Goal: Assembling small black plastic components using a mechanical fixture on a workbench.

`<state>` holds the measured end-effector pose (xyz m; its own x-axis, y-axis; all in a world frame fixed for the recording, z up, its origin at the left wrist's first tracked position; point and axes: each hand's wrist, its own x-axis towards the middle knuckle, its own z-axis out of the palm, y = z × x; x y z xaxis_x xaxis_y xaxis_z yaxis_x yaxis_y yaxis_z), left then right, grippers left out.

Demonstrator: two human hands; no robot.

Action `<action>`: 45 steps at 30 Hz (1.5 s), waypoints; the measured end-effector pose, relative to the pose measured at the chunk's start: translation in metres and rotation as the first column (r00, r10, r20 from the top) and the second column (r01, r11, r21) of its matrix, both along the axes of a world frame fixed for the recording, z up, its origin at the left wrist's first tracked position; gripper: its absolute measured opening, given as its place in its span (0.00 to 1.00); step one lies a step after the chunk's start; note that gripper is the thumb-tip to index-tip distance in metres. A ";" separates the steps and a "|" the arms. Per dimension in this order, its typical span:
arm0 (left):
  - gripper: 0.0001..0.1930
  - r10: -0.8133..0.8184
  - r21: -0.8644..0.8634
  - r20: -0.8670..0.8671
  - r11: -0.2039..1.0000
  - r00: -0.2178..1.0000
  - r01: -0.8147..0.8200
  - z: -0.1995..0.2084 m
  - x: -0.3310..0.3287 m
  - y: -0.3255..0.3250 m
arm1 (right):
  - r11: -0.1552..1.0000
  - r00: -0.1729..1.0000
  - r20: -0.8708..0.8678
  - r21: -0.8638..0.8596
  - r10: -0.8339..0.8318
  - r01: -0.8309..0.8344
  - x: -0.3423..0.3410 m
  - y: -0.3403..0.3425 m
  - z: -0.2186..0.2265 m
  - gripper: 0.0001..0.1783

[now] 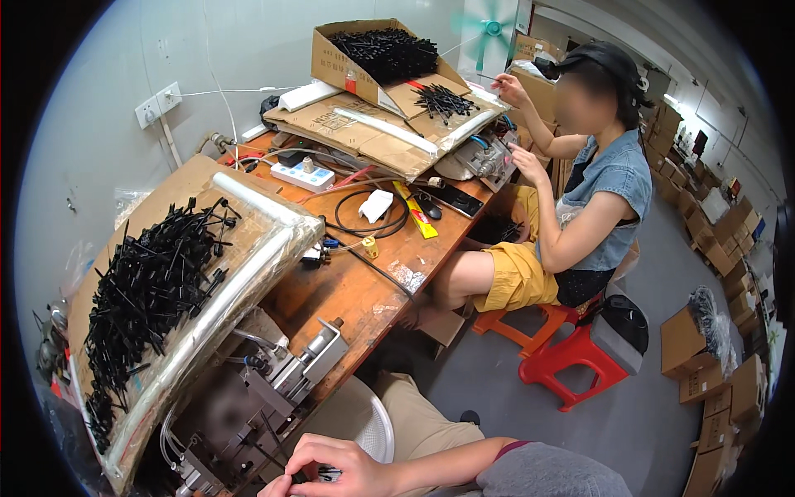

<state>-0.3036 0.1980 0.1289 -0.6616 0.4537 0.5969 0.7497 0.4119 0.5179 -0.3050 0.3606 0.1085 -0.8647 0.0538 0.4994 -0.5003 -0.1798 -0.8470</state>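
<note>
At the bottom edge my right hand [344, 465] is closed in a pinch, its index finger bent towards the thumb. A small dark piece [311, 473] shows between those fingers; its exact kind is hidden. Beside them a fingertip of my left hand [273, 487] just enters the picture, the rest being cut off. Just beyond my hands is a metal bench fixture [286, 377] with a cylinder, a bracket and clear air tubes. A big heap of black thin-stemmed plastic parts [157, 290] lies on a tilted cardboard sheet [199, 178] to the left.
A wooden table [364, 290] carries a power strip [302, 175], coiled black cable [389, 217] and phone [451, 199]. Further off, a cardboard box [331, 62] holds more black parts. A co-worker [596, 190] sits at the right, near a red stool [571, 364]. A white basket [373, 414] stands below the table.
</note>
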 end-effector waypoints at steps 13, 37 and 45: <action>0.24 0.016 -0.004 0.002 1.000 1.000 -0.016 0.004 0.000 0.006 | 1.000 1.000 0.008 0.003 -0.016 0.016 0.002 0.001 -0.005 0.10; 0.25 0.047 -0.043 0.039 0.998 0.998 -0.045 0.000 0.002 -0.014 | 0.999 0.998 0.025 0.001 0.054 -0.054 -0.002 -0.009 -0.003 0.10; 0.25 0.003 -0.031 0.024 1.000 1.000 -0.002 0.002 -0.001 -0.010 | 1.000 1.000 -0.007 0.027 0.016 -0.015 -0.002 -0.003 -0.002 0.10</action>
